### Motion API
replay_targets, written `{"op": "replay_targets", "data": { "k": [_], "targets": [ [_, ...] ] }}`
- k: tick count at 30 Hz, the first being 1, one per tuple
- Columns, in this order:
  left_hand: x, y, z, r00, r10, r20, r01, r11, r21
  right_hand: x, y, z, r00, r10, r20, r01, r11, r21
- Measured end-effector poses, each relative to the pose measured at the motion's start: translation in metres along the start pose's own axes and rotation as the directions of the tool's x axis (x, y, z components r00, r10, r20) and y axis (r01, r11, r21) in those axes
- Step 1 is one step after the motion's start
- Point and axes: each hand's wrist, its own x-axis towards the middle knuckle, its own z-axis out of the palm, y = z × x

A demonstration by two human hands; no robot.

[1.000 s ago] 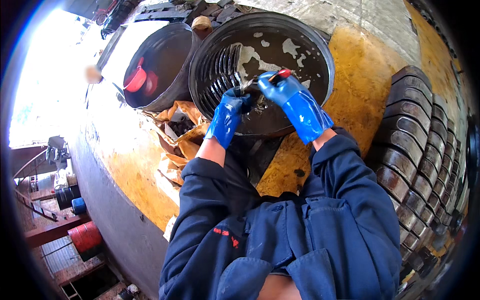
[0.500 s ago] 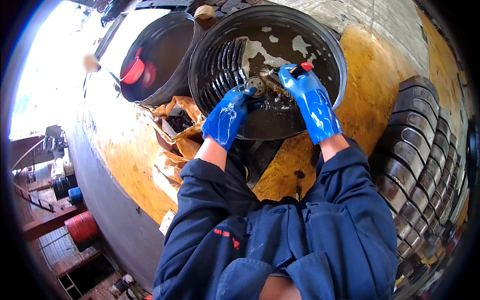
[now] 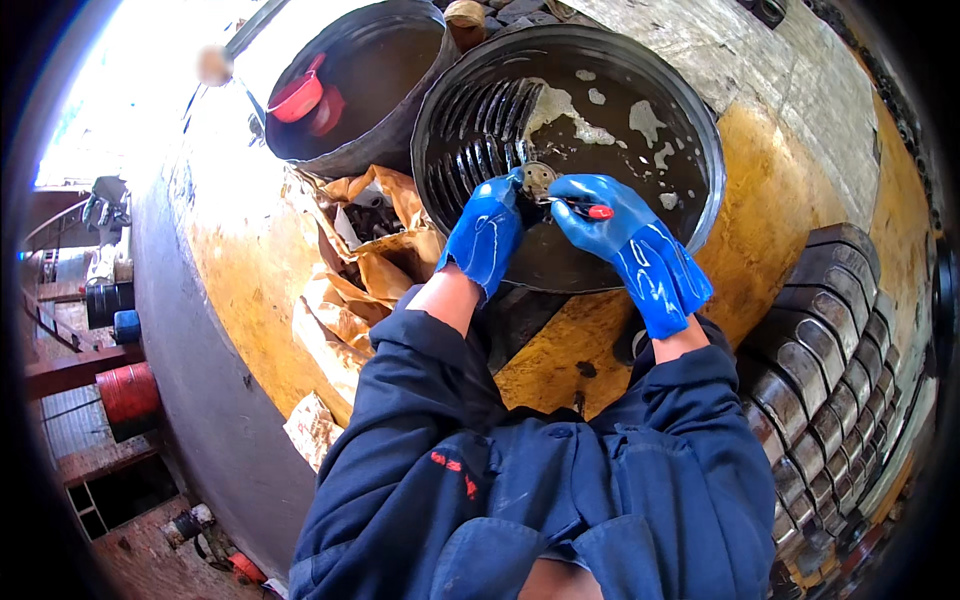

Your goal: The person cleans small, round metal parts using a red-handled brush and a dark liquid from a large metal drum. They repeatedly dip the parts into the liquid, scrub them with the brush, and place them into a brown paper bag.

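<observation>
Both my hands wear blue rubber gloves above the near side of a round metal tub (image 3: 714, 150) of dark, foamy liquid. My left hand (image 3: 487, 228) is closed on the edge of a round metal disc (image 3: 539, 178) with small holes. Against that disc, my right hand (image 3: 607, 222) grips a tool with a red-tipped handle (image 3: 600, 212); its working end is mostly hidden, so its kind is unclear. Dark ridged parts (image 3: 478, 160) lie in rows at the tub's left side, partly in the liquid.
A second tub (image 3: 436, 75) stands at the far left with a red dipper (image 3: 298, 98) in it. Crumpled brown paper sacking (image 3: 335, 300) with dark parts lies left of my left arm. Stacked curved metal blocks (image 3: 815, 330) rise at the right.
My right hand has come down and nearer, bringing the tool to the disc. The left hand still holds the disc, now closer to me. The whole view has shifted slightly.
</observation>
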Motion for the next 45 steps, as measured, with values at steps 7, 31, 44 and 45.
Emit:
{"op": "replay_targets", "data": {
  "k": [7,31,44,45],
  "targets": [
    [0.036,-0.025,0.016,0.827,-0.500,0.255,0.293,-0.001,-0.956,0.011,0.055,-0.001,0.827,0.558,-0.066,-0.559,0.829,0.005],
    [0.014,-0.008,0.019,0.938,-0.251,-0.237,0.226,0.965,-0.130,-0.006,0.091,0.036,0.378,0.874,0.305,-0.535,-0.063,0.842],
    [0.015,-0.023,0.021,0.967,-0.222,0.125,0.207,0.393,-0.896,0.010,0.039,0.022,0.747,0.663,-0.059,-0.521,0.638,0.568],
    [0.021,-0.023,0.022,0.972,-0.203,0.121,0.198,0.418,-0.887,0.008,0.037,0.008,0.728,0.684,-0.049,-0.579,0.651,0.491]
  ]
}}
